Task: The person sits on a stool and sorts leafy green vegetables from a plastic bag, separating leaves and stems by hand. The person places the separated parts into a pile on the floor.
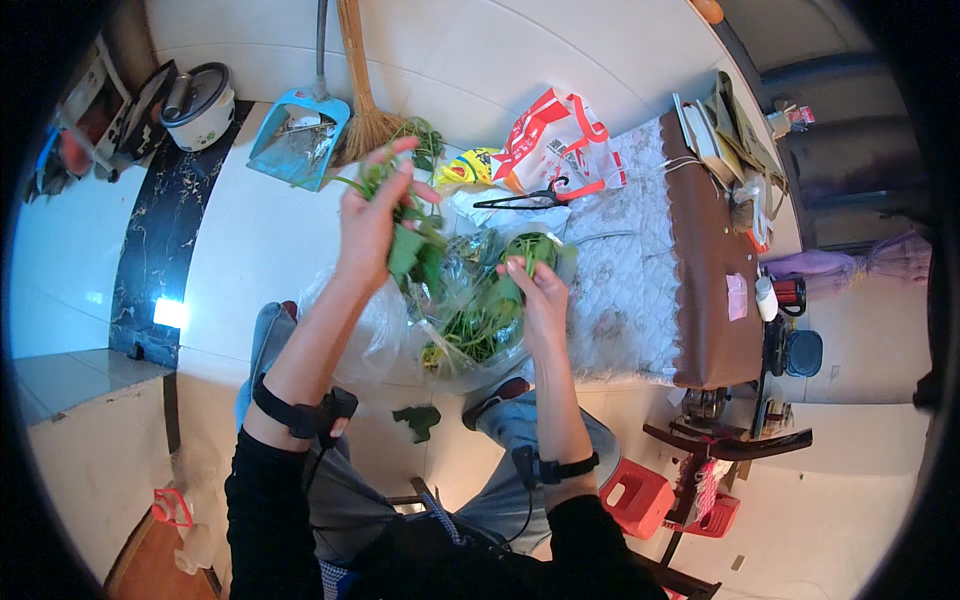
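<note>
Leafy green stems point(409, 251) are held in my left hand point(375, 214), raised at the left with some of its fingers spread; the hand and the stem tips are blurred. My right hand point(541, 289) pinches green stems point(531, 251) between thumb and fingers, above the right side of a clear plastic bag. More leafy greens point(476, 334) lie in this open bag point(450, 371), between my feet and the wall. Another clear plastic bag point(367, 330) is under my left forearm. A loose green leaf point(418, 422) lies on the floor between my legs.
By the wall are a blue dustpan point(289, 157), a straw broom point(367, 127), a red and white bag point(559, 146), a yellow packet point(466, 166) and a black hanger point(525, 199). A quilted cover point(622, 300) lies to the right, with a red plastic stool point(637, 496) nearer me.
</note>
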The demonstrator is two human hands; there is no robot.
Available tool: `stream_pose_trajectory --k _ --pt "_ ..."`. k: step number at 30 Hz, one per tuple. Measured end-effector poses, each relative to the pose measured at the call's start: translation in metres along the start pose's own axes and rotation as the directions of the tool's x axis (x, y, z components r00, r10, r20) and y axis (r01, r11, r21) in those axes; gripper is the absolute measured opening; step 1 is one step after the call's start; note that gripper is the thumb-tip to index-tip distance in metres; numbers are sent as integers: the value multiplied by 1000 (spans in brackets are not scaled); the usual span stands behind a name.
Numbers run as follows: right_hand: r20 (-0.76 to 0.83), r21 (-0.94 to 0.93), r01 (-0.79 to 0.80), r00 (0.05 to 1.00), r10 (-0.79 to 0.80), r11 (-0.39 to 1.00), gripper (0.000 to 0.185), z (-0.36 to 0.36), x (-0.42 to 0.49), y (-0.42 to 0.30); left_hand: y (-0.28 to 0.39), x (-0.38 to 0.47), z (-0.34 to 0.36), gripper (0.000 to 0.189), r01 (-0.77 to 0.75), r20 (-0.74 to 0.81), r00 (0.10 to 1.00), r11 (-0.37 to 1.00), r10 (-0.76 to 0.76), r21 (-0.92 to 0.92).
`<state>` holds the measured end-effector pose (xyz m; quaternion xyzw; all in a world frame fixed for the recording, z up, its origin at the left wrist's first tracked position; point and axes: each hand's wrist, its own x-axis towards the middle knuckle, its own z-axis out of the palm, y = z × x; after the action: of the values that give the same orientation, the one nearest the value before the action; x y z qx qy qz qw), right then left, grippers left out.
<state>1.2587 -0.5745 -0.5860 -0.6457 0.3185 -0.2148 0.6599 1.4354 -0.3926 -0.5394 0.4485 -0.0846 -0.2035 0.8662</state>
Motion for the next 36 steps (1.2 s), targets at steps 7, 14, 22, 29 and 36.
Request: stream_pose_trajectory --k 7,14,22,29,36 --pt "140 61 -81 987 72 995 31 40 67 -6 14 20 -24 33 21 -107 994 991 -35 -132" --pt "289 114 -77 956 41 990 36 26 65 -15 13 13 -16 33 125 -18 992 984 -128 -124" --pt "393 310 -92 919 -40 946 48 -13 41 -9 -6 7 -14 25 269 50 963 961 -266 -56" --pt "401 107 46 912 -85 993 39 -38 15 -15 -35 -8 10 25 330 65 936 925 -347 189" --pt "431 -166 259 887 -167 951 27 -40 -7 -12 -57 -37 39 31 448 82 860 821 -504 355"
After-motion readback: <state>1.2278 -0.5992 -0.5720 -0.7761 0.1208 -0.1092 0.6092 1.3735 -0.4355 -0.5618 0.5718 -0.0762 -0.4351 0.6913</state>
